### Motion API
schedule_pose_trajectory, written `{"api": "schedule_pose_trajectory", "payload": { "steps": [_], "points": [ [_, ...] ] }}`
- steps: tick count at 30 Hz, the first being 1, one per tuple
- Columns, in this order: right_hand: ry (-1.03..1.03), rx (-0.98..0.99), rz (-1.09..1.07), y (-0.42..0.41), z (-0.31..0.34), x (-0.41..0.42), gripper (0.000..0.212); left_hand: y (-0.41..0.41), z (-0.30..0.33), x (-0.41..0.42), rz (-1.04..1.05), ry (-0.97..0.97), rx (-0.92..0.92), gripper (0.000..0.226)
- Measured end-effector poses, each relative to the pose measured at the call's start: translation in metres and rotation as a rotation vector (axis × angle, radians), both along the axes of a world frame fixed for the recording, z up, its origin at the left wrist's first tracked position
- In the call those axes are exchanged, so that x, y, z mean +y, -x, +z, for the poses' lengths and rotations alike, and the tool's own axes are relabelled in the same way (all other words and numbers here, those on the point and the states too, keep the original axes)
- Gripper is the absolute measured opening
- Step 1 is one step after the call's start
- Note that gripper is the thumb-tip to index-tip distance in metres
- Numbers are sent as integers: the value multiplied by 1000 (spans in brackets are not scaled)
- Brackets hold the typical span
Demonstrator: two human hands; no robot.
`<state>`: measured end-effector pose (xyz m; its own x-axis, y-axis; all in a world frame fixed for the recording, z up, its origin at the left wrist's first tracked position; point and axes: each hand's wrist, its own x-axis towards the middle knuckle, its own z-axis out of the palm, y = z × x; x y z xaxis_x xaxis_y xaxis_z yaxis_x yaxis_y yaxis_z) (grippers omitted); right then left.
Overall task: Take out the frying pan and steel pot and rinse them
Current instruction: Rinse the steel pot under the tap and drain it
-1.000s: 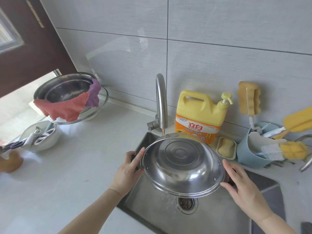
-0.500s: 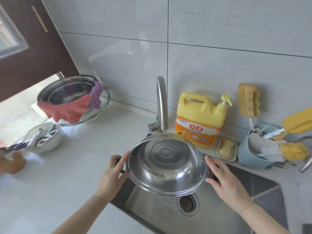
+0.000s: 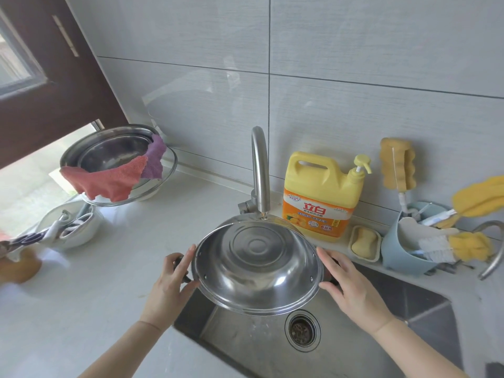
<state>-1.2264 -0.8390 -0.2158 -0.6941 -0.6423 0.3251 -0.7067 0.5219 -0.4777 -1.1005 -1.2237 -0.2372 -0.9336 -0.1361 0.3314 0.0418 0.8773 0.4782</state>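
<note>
I hold a shiny steel pot upside down and tilted, its bottom toward me, above the left part of the sink. My left hand grips its dark left handle. My right hand holds the right side at the other handle. The pot's upper rim sits just under the spout of the faucet. No frying pan is in view.
A yellow detergent jug, a soap dish and a blue caddy with brushes and sponges line the wall behind the sink. On the left counter stand stacked steel basins draped with cloths and a white bowl. The drain lies below the pot.
The pot and both hands have shifted left in view, from over the drain toward the sink's left edge, still held under the faucet spout.
</note>
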Motion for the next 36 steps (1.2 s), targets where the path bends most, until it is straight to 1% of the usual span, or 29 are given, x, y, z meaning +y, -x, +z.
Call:
{"api": "schedule_pose_trajectory", "payload": {
  "steps": [4,5,6,8,9,15,17,20,22,25,26,31,36],
  "points": [
    [1,-18,-53,-3,2,23,107,15,0,16,-29,1,-17,116],
    [-2,-22,-69,-4,3,29,105,19,1,21,-42,-2,-13,115],
    [-6,-29,-89,-6,6,35,98,23,1,26,-57,-3,-9,115],
    [-12,-28,-127,-12,12,46,74,31,3,37,-80,7,-11,114],
    [-16,-35,-149,-14,15,52,67,35,4,42,-88,15,-13,114],
    [-12,-29,-202,-20,15,65,64,40,1,52,-112,10,-22,105],
    [-21,-14,-201,-20,14,61,64,35,0,49,-103,-1,-14,108],
    [-30,11,-146,-18,16,47,62,24,-2,39,-76,-5,9,115],
    [-29,25,-100,-17,16,36,66,15,-2,29,-48,-6,15,116],
    [-24,11,-56,-12,12,18,100,2,-1,15,-12,-14,16,116],
    [-25,11,-41,-11,11,13,104,-2,0,10,-7,-21,21,117],
    [9,42,26,-9,13,-9,100,-17,6,-8,20,-26,61,114],
    [2,22,0,-18,18,2,98,-19,15,2,3,-25,56,103]
  ]
}}
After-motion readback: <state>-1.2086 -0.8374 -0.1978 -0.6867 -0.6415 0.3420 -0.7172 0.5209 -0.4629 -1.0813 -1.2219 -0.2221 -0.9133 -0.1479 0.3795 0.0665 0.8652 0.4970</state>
